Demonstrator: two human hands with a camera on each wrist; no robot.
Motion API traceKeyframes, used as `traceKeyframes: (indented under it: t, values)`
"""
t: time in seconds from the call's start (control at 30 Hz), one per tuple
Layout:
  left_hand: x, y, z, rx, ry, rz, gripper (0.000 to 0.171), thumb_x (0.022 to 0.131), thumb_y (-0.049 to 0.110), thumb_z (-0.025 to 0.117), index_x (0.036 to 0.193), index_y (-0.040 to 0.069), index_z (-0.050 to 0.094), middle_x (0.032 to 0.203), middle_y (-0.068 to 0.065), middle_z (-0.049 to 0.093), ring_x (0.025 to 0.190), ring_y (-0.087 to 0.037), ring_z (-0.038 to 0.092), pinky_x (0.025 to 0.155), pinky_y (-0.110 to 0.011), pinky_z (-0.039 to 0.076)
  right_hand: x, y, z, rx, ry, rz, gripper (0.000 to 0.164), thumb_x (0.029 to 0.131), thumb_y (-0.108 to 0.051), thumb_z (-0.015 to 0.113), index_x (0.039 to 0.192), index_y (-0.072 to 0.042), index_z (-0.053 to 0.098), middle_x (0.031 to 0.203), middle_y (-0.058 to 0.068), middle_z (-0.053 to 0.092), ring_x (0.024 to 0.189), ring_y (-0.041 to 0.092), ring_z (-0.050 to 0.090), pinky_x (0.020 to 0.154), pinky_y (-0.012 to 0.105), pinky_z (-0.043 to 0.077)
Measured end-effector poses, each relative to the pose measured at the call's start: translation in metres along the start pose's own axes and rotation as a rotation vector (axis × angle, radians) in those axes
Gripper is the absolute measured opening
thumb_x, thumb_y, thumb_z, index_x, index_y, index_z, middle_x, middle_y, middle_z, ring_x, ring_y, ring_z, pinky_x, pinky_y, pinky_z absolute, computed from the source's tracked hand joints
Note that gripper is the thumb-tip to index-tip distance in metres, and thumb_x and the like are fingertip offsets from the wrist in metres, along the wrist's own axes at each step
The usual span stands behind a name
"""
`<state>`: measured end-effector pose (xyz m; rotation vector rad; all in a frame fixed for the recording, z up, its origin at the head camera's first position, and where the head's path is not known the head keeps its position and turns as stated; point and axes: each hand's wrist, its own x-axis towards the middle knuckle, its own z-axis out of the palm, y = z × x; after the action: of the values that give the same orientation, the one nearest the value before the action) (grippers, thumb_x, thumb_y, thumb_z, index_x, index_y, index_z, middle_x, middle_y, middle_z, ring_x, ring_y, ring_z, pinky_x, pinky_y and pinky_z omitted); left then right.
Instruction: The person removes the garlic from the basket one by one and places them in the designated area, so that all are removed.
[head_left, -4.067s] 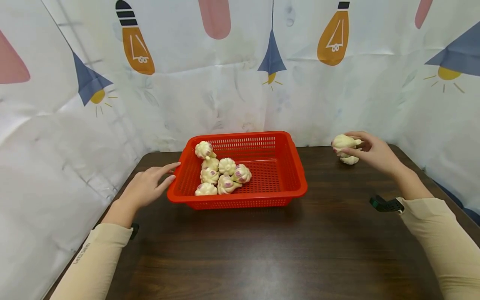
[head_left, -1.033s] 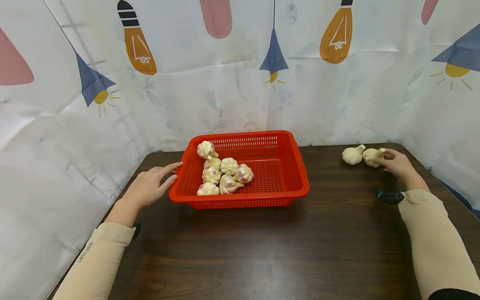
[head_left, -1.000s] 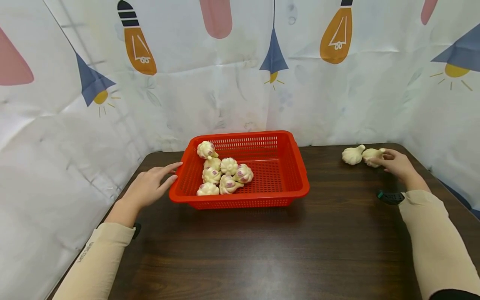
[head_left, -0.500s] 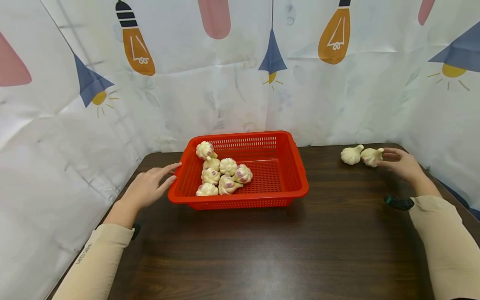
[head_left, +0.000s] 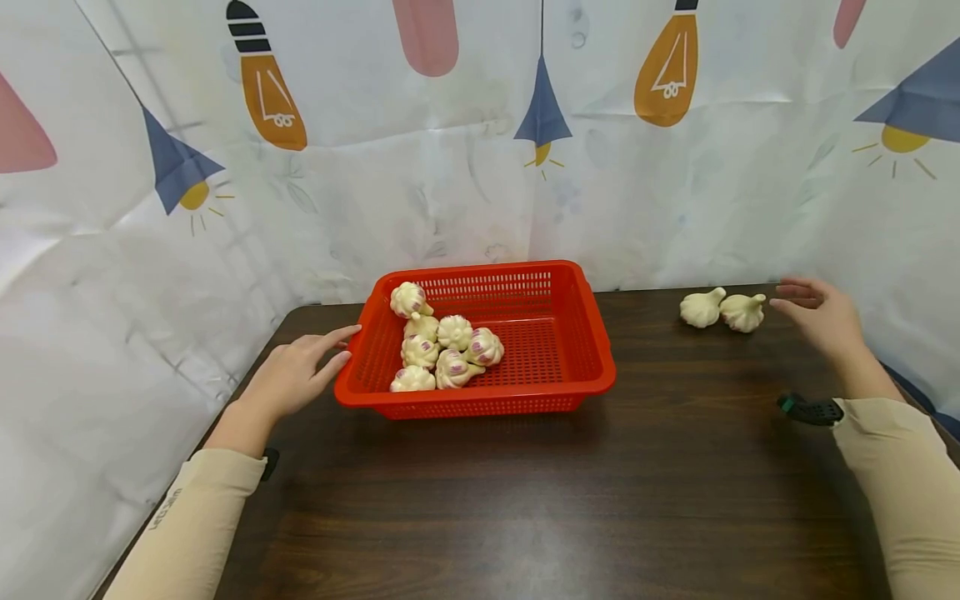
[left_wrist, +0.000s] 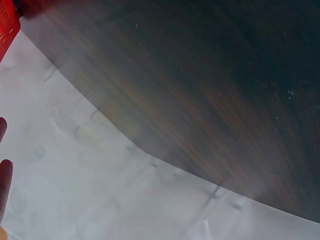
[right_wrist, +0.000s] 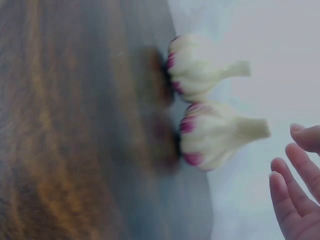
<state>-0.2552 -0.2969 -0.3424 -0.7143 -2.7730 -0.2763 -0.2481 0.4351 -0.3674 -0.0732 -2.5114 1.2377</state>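
Two garlic bulbs, a left one (head_left: pixel 701 308) and a right one (head_left: pixel 742 313), sit side by side on the table's back right. My right hand (head_left: pixel 821 321) hovers just right of them, fingers loosely bent and holding nothing. In the right wrist view a gap shows between the fingertips (right_wrist: pixel 278 165) and the nearer bulb's stem (right_wrist: pixel 252 129). My left hand (head_left: pixel 296 371) touches the left rim of the red basket (head_left: pixel 480 398) with its fingertips. Several purple-streaked garlic bulbs (head_left: pixel 453 333) lie in the basket's left half.
The dark wooden table (head_left: pixel 525 500) extends in front of the basket. Behind and at the sides hangs a white curtain (head_left: pixel 465 183) printed with lamps and bulbs. In the left wrist view the table edge meets this cloth.
My right hand set down a second garlic bulb beside the first, let go and drew back to the right. My left hand has stayed at the basket's rim.
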Motion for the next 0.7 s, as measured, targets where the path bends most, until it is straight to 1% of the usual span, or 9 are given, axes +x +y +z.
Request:
traceKeyframes:
  t: [0.03, 0.07, 0.23, 0.27, 0.33, 0.5, 0.6, 0.7]
  values:
    - [0.000, 0.000, 0.000, 0.000, 0.000, 0.000, 0.049, 0.106, 0.034, 0.055, 0.151, 0.017, 0.051, 0.131, -0.025, 0.065, 0.113, -0.045, 0.062, 0.093, -0.064, 0.050, 0.000, -0.003, -0.001, 0.002, 0.010, -0.002, 0.035, 0.103, -0.033, 0.063, 0.138, -0.031, 0.057, 0.103, -0.038, 0.050, 0.093, -0.017, 0.043, 0.068, 0.006, 0.041]
    - [0.000, 0.000, 0.000, 0.000, 0.000, 0.003, 0.049, 0.106, 0.034, 0.055, 0.151, 0.017, 0.051, 0.131, -0.025, 0.065, 0.114, -0.045, 0.062, 0.093, -0.064, 0.050, 0.001, -0.006, -0.001, 0.001, 0.016, -0.006, 0.036, 0.103, -0.034, 0.063, 0.138, -0.031, 0.057, 0.103, -0.038, 0.050, 0.093, -0.017, 0.043, 0.068, 0.006, 0.041]
    - [0.000, -0.001, 0.000, 0.003, -0.003, 0.006, 0.049, 0.106, 0.034, 0.054, 0.151, 0.017, 0.051, 0.131, -0.025, 0.064, 0.113, -0.045, 0.062, 0.092, -0.064, 0.049, 0.001, -0.023, -0.002, 0.003, 0.033, -0.039, 0.040, 0.102, -0.035, 0.066, 0.140, -0.026, 0.059, 0.103, -0.039, 0.053, 0.093, -0.019, 0.047, 0.070, 0.005, 0.040]
    - [0.000, 0.000, 0.000, 0.005, -0.003, 0.007, 0.049, 0.106, 0.034, 0.054, 0.151, 0.017, 0.051, 0.131, -0.025, 0.064, 0.113, -0.045, 0.062, 0.092, -0.064, 0.049, 0.001, -0.026, -0.002, 0.004, 0.032, -0.050, 0.043, 0.101, -0.034, 0.066, 0.142, -0.022, 0.059, 0.102, -0.039, 0.053, 0.093, -0.020, 0.049, 0.070, 0.005, 0.040]
    - [0.000, 0.000, -0.001, 0.006, -0.004, 0.005, 0.049, 0.106, 0.035, 0.054, 0.151, 0.017, 0.051, 0.131, -0.025, 0.064, 0.113, -0.045, 0.062, 0.092, -0.064, 0.049, 0.000, -0.032, -0.002, -0.003, 0.028, -0.064, 0.045, 0.101, -0.034, 0.067, 0.142, -0.019, 0.059, 0.102, -0.041, 0.053, 0.094, -0.021, 0.050, 0.071, 0.005, 0.039]
    - [0.000, 0.002, -0.001, -0.002, -0.005, 0.001, 0.049, 0.106, 0.034, 0.055, 0.151, 0.016, 0.051, 0.130, -0.025, 0.065, 0.113, -0.045, 0.062, 0.092, -0.064, 0.050, 0.001, -0.048, 0.002, -0.033, -0.011, -0.099, 0.052, 0.101, -0.033, 0.067, 0.145, -0.007, 0.056, 0.104, -0.040, 0.053, 0.094, -0.022, 0.050, 0.072, 0.006, 0.039]
    - [0.000, 0.002, -0.001, -0.003, -0.009, -0.001, 0.049, 0.106, 0.034, 0.054, 0.151, 0.016, 0.051, 0.130, -0.025, 0.065, 0.113, -0.045, 0.062, 0.092, -0.065, 0.050, 0.003, -0.059, 0.006, -0.052, -0.039, -0.129, 0.053, 0.102, -0.032, 0.067, 0.144, -0.002, 0.056, 0.103, -0.039, 0.054, 0.092, -0.022, 0.052, 0.072, 0.006, 0.039]
    - [0.000, 0.002, -0.001, -0.003, -0.006, 0.002, 0.048, 0.106, 0.034, 0.054, 0.151, 0.016, 0.051, 0.130, -0.025, 0.065, 0.113, -0.045, 0.062, 0.092, -0.064, 0.050, 0.004, -0.070, 0.010, -0.053, -0.060, -0.168, 0.050, 0.102, -0.026, 0.067, 0.142, 0.001, 0.056, 0.103, -0.040, 0.054, 0.092, -0.021, 0.053, 0.073, 0.006, 0.039]
